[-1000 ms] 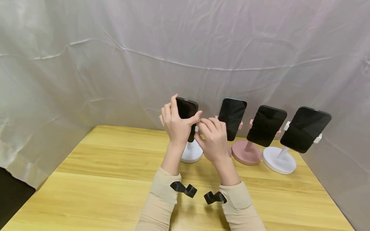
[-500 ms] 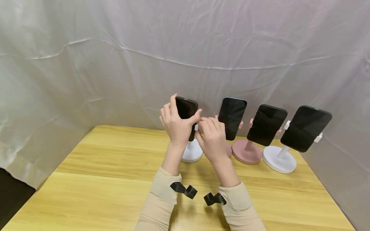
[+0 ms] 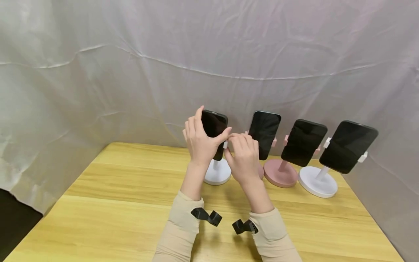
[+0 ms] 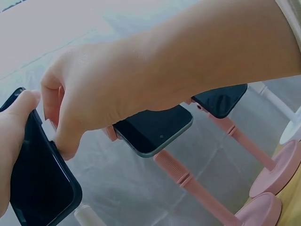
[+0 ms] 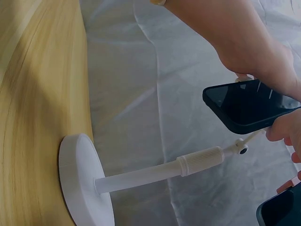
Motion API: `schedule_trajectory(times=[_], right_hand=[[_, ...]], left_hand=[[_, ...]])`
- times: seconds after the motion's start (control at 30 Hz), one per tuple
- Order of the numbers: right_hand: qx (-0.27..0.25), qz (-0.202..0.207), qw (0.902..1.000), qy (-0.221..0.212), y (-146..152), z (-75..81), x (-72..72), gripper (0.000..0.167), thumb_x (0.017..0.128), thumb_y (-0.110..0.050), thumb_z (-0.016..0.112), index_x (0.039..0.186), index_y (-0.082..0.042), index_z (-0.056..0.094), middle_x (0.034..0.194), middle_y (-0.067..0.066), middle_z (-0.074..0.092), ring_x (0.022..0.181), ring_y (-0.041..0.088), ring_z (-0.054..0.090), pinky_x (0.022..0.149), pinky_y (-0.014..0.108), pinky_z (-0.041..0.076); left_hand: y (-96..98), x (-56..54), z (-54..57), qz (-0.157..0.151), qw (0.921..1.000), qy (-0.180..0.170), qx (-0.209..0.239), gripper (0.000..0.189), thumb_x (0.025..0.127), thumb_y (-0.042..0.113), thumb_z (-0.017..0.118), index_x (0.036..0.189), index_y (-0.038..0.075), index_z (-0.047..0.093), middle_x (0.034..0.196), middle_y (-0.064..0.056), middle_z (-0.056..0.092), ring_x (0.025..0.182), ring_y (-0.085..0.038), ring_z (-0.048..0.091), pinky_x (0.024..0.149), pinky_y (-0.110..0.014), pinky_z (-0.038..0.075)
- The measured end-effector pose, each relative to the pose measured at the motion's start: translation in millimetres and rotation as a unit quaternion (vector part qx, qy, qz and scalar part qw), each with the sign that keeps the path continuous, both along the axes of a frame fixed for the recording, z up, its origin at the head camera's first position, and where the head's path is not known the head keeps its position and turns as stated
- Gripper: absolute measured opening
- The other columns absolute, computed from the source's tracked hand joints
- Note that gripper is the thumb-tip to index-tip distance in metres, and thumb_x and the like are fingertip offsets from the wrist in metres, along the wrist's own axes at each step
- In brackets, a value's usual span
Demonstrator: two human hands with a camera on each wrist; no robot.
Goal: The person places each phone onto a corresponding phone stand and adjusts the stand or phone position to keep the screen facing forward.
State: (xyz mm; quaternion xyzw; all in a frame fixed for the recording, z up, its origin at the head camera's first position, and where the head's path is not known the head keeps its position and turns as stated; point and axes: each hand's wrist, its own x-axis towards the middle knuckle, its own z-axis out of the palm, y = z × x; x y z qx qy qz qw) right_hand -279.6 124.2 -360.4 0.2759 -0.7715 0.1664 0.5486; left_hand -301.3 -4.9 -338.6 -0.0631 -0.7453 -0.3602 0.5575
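Observation:
In the head view, my left hand [image 3: 200, 145] grips a black smartphone [image 3: 215, 123] across its width, thumb at the right edge and fingers at the left. That phone sits upright in a white phone stand [image 3: 218, 174] with a round base. My right hand [image 3: 244, 156] pinches the stand's white side clamp [image 4: 49, 129] at the phone's right edge, as the left wrist view shows. From the right wrist view, the stand's ribbed pole [image 5: 202, 161] leads up behind the phone. The left fingers are partly hidden there.
Right of my hands, a smartphone [image 3: 264, 133] stands in a pink stand partly behind my right hand. Beyond it come another phone [image 3: 303, 142] on a pink stand [image 3: 280, 178] and one [image 3: 348, 145] on a white stand [image 3: 317, 183]. A grey curtain [image 3: 163, 80] hangs behind the wooden table [image 3: 114, 189].
Everything on the table sits slightly further right in the head view, the hands and held phone included. Both hands keep the same grip.

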Motion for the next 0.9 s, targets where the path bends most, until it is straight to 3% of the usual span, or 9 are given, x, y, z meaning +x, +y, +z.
schedule_trajectory(times=[0.13, 0.4, 0.7, 0.9], right_hand=[[-0.004, 0.007, 1.0000, -0.003, 1.4, 0.6, -0.4, 0.018, 0.076, -0.002, 0.073, 0.090, -0.003, 0.062, 0.097, 0.012, 0.068, 0.092, 0.031, 0.058, 0.074, 0.041, 0.040], [0.002, 0.013, 0.9996, -0.024, 2.0, 2.0, -1.0, 0.014, 0.081, -0.004, 0.069, 0.094, -0.003, 0.064, 0.101, 0.010, 0.067, 0.096, 0.029, 0.057, 0.075, 0.040, 0.039], [0.006, 0.003, 0.9998, -0.020, 0.6, 0.9, -2.6, 0.019, 0.078, -0.003, 0.074, 0.095, -0.004, 0.065, 0.101, 0.010, 0.067, 0.095, 0.029, 0.057, 0.074, 0.040, 0.040], [0.010, -0.006, 0.9988, -0.048, 1.8, -0.7, -1.9, 0.017, 0.085, -0.008, 0.069, 0.102, -0.005, 0.066, 0.106, 0.010, 0.066, 0.100, 0.030, 0.055, 0.077, 0.041, 0.041]], left_hand=[[0.5, -0.1, 0.5, -0.013, 0.9999, 0.000, 0.007, 0.091, 0.067, 0.058, 0.080, 0.139, 0.012, 0.047, 0.106, -0.011, 0.059, 0.097, -0.027, 0.052, 0.081, -0.042, 0.040], [0.1, -2.7, -0.1, -0.007, 0.9999, 0.002, 0.013, 0.090, 0.068, 0.059, 0.079, 0.139, 0.012, 0.048, 0.105, -0.011, 0.059, 0.097, -0.027, 0.051, 0.083, -0.041, 0.041], [0.7, -4.6, -0.8, -0.008, 0.9995, -0.008, 0.030, 0.091, 0.067, 0.058, 0.081, 0.138, 0.012, 0.047, 0.107, -0.011, 0.059, 0.098, -0.027, 0.051, 0.088, -0.042, 0.041], [3.7, -5.3, -1.9, 0.001, 0.9989, -0.022, 0.042, 0.094, 0.066, 0.060, 0.081, 0.139, 0.014, 0.045, 0.110, -0.011, 0.057, 0.101, -0.027, 0.050, 0.091, -0.041, 0.040]])
